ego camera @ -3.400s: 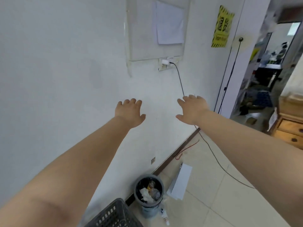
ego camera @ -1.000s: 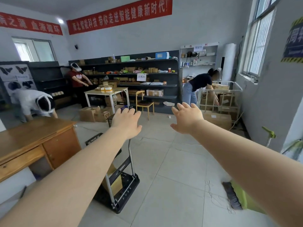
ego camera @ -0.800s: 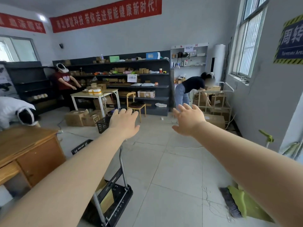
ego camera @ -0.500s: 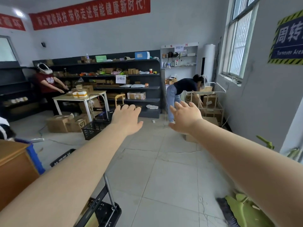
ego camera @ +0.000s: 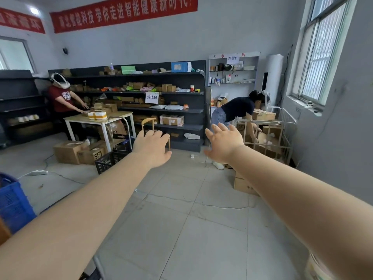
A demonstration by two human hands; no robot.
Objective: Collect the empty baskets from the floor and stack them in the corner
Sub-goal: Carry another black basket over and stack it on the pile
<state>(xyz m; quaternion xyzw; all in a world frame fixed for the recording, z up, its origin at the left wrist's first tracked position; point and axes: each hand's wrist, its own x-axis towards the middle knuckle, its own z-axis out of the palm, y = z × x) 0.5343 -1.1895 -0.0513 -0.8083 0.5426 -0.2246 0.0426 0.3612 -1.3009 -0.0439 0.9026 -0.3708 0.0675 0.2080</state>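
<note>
Black lattice basket [ego camera: 110, 161] upright on floor.

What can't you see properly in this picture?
Head view only:
- black basket: its right side is hidden behind the left hand; whether it is empty cannot be told.
- blue crate: cut off by the left edge.
- right hand: covers the floor behind it.
- Items on the far shelves: too small to identify.

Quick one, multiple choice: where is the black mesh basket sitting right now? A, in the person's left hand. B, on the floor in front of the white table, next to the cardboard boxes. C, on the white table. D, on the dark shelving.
B: the black mesh basket stands on the floor tiles just right of the cardboard boxes, below the white table; both hands are empty.
</note>
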